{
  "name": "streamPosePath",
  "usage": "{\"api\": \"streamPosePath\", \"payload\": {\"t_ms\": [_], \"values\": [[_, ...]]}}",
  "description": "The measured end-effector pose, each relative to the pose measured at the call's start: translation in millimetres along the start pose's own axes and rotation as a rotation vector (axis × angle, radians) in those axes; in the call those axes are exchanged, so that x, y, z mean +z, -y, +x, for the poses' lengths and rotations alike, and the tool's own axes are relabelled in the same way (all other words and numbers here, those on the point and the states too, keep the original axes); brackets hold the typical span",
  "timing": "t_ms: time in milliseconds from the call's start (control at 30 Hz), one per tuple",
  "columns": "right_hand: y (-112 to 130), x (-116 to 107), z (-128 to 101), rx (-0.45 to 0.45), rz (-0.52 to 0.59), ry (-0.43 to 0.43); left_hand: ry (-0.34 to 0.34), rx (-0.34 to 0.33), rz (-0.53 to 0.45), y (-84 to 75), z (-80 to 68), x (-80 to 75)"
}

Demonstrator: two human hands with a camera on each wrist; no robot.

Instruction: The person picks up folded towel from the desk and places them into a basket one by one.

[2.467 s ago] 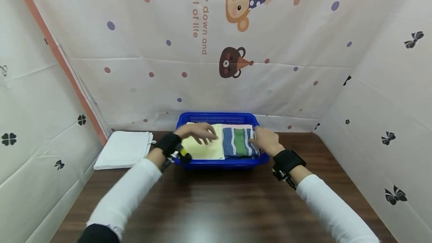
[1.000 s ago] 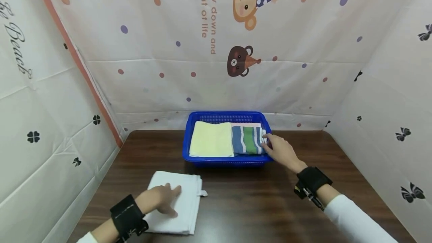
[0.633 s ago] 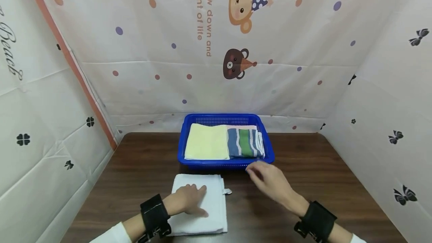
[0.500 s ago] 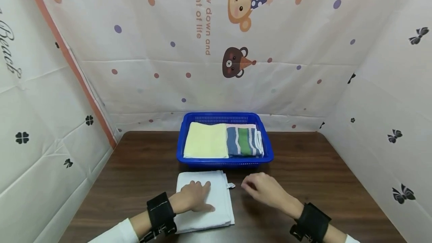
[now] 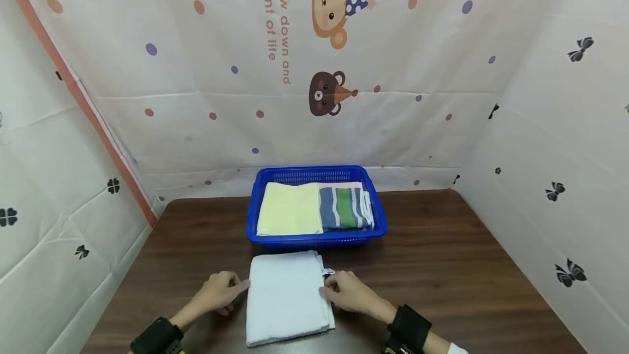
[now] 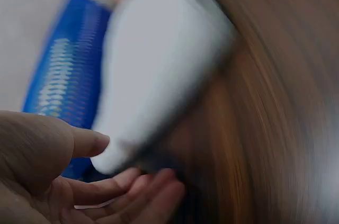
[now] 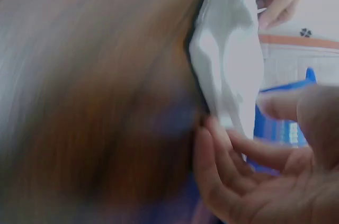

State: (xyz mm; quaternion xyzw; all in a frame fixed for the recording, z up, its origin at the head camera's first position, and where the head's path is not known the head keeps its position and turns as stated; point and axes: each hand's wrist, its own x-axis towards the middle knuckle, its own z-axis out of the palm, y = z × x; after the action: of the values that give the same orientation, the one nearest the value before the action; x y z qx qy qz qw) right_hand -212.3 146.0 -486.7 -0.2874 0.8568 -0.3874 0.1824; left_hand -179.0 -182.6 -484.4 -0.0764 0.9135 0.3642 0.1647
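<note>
- Two hands now sit at the two sides of the folded white cloth towel, which lies flat on the dark brown wooden table just in front of the blue plastic mesh basket.
- Half a second ago the left hand was lying flat on top of the towel; now it has slid off to the towel's left edge, and its fingertips touch that edge.
- At that same time the right hand was in the air beside the towel, apart from it; now it has come down to the right edge, near the small tag at the corner.
- From the right wrist view, the right hand's fingers curl under the edge of the towel and the thumb is above it, so I judge it pinches the cloth. The picture is blurred, so this is not sure.
- From the left wrist view, the left hand's fingers are relaxed and only slightly bent, close to the towel's corner but not closed around it.
- The towel itself has moved nearer to the person and more to the middle in front of the basket.
- Inside the basket, the folded pale yellow towel and the folded blue, green and white striped towel lie side by side as before.
- In my judgement, the hands are now placed to take the white towel by both edges.
</note>
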Motion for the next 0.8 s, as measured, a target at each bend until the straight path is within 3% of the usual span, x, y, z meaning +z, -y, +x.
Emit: {"api": "streamPosePath", "payload": {"t_ms": [67,133,267,400,600,800], "values": [[3,4,2,0.056,0.03,-0.029,0.044,-0.037,-0.141,-0.1,-0.9,1.0],[5,6,3,0.108,0.049,-0.06,0.088,-0.056,-0.216,-4.3,-0.8,2.9],[8,9,4,0.161,0.091,-0.098,0.155,-0.061,-0.295,-9.4,-1.5,7.9],[9,15,0,0.248,0.235,-0.122,0.244,-0.049,-0.395,-7.5,-3.9,14.5],[12,13,-1,0.439,0.606,-0.107,0.3,-0.05,-0.449,-6.9,-0.9,20.7],[14,10,6,0.476,0.722,-0.098,0.311,-0.053,-0.473,-8.3,2.4,18.4]]}}
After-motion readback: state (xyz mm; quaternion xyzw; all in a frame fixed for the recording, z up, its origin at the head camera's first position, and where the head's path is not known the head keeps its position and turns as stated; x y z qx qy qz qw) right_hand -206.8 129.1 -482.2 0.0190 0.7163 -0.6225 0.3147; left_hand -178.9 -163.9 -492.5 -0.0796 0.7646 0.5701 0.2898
